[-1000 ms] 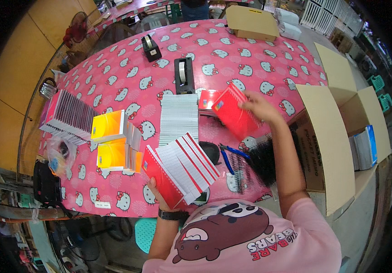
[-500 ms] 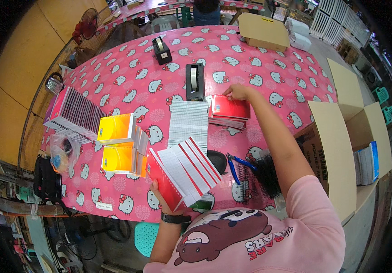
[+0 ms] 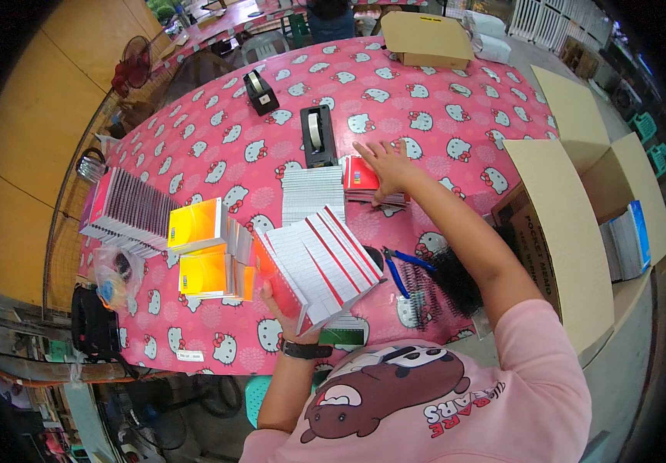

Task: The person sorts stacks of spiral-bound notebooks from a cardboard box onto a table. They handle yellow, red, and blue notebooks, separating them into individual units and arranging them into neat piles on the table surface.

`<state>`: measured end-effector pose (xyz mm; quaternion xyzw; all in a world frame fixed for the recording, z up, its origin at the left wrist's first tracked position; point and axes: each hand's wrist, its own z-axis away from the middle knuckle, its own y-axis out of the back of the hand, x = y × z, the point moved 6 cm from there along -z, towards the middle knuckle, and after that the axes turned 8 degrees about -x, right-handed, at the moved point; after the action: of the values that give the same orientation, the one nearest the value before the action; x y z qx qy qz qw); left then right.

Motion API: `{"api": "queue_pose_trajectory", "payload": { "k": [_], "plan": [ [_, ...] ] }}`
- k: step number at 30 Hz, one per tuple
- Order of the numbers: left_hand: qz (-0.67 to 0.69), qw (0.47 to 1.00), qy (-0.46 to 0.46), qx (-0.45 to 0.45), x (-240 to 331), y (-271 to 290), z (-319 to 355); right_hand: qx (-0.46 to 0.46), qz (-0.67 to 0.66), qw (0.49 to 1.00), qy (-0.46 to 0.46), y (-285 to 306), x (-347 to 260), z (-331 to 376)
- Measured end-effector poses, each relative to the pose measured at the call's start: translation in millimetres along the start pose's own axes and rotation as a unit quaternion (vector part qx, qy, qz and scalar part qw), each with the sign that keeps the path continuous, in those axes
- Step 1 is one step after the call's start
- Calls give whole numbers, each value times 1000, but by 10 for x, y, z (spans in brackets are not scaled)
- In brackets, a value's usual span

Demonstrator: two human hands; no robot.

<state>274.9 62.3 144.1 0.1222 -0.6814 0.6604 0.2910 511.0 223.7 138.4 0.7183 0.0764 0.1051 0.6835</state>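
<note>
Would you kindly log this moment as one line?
left hand: holding red-and-white paper bundle | right hand: spread at red notebook stack | nearby: black tape dispenser, blue-handled pliers

Small red-covered paper notebooks point(image 3: 359, 176) are partly hidden by the right hand point(image 3: 391, 167). By fanned red-and-white paper booklets point(image 3: 329, 266), the left hand point(image 3: 280, 312) is mostly concealed.

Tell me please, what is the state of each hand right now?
Left hand: closed, holding a bundle of sheets with red covers.
Right hand: open, fingers spread over the red notebook stack; contact cannot be told.
</note>
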Motion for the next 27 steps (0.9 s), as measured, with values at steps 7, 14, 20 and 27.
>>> {"api": "queue_pose_trajectory", "payload": {
  "k": [7,14,20,27],
  "plan": [
    [61,997,33,-30,-105,135,-91,-157,-770,618,-17,209,-804,922],
    [-37,998,45,-25,-183,-94,-91,-70,-773,628,-59,197,-964,1258],
    [-20,995,87,-39,-245,-113,-95,-9,-777,623,-87,214,-900,1381],
    [4,998,66,-23,-213,-107,-85,12,-795,593,-128,196,-784,1453]
  ]
}}
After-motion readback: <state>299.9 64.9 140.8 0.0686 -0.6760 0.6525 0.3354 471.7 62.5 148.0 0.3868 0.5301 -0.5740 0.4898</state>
